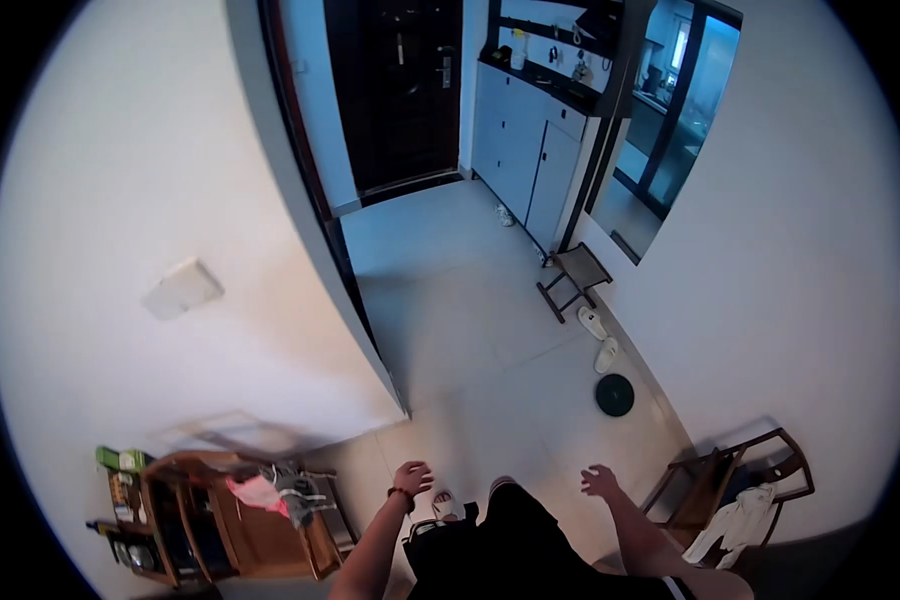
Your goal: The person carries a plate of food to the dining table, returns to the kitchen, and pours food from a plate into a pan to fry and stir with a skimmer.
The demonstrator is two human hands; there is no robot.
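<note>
Both arms reach forward over the tiled floor (450, 340). My left hand (412, 478), with a dark bracelet at the wrist, hangs near my sandalled foot (445, 503), its fingers partly spread and nothing in them. On the other side, my right hand (598, 482) is held in the air with fingers apart, also holding nothing. Nearest to the left arm is a wooden chair (260, 530) with pink and grey cloths (288, 492) over its arm. A second wooden chair (795, 470), with a white garment (735, 525) on it, stands beyond my right arm.
A round dark disc (614, 395), a pair of pale slippers (606, 354) and a folding stool (575, 280) line the right wall. Farther off stand a shoe cabinet (515, 135) and a dark door (395, 90). A wall corner (405, 412) juts out at left.
</note>
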